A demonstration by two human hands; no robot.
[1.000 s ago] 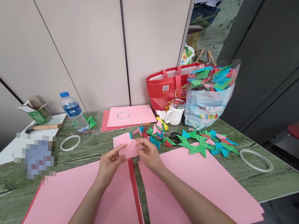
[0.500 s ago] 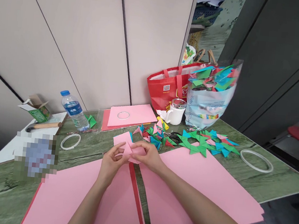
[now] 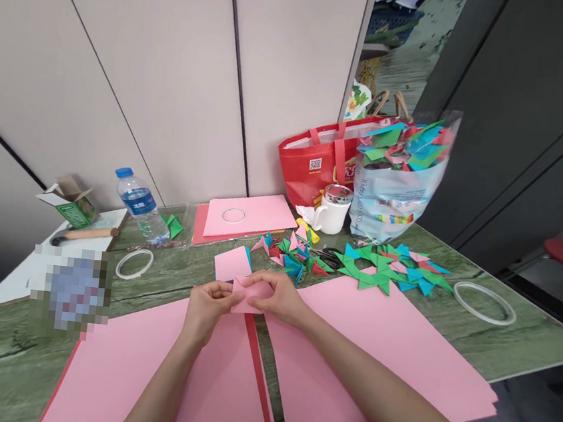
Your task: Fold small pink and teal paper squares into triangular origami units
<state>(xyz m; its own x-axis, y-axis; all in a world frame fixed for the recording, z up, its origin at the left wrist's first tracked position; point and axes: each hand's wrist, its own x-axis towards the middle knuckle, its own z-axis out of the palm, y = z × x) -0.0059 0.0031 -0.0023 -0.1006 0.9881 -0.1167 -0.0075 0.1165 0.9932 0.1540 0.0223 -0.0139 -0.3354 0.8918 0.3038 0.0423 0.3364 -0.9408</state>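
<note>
A small folded piece of pink paper (image 3: pixel 258 290) is pinched between both hands at the middle of the table. My left hand (image 3: pixel 208 304) grips its left side, fingers curled. My right hand (image 3: pixel 282 296) holds the right part, with thumb and fingers closed on it. Just behind lies a small stack of pink and blue paper (image 3: pixel 232 263). Under my arms are large pink sheets, one pile on the left (image 3: pixel 144 371) with red edges and another on the right (image 3: pixel 357 353).
Folded paper pieces (image 3: pixel 292 249), scissors (image 3: pixel 331 258) and a green paper star ring (image 3: pixel 368 268) lie beyond my hands. Farther back stand a water bottle (image 3: pixel 141 208), white mug (image 3: pixel 334 211), red bag (image 3: pixel 309 184) and full plastic bag (image 3: pixel 394 196). White rings (image 3: pixel 484 303) lie at the sides.
The pink paper has turned and now lies flatter and squarer between my fingers. My left hand has shifted slightly left and down, uncovering more of the small stack behind.
</note>
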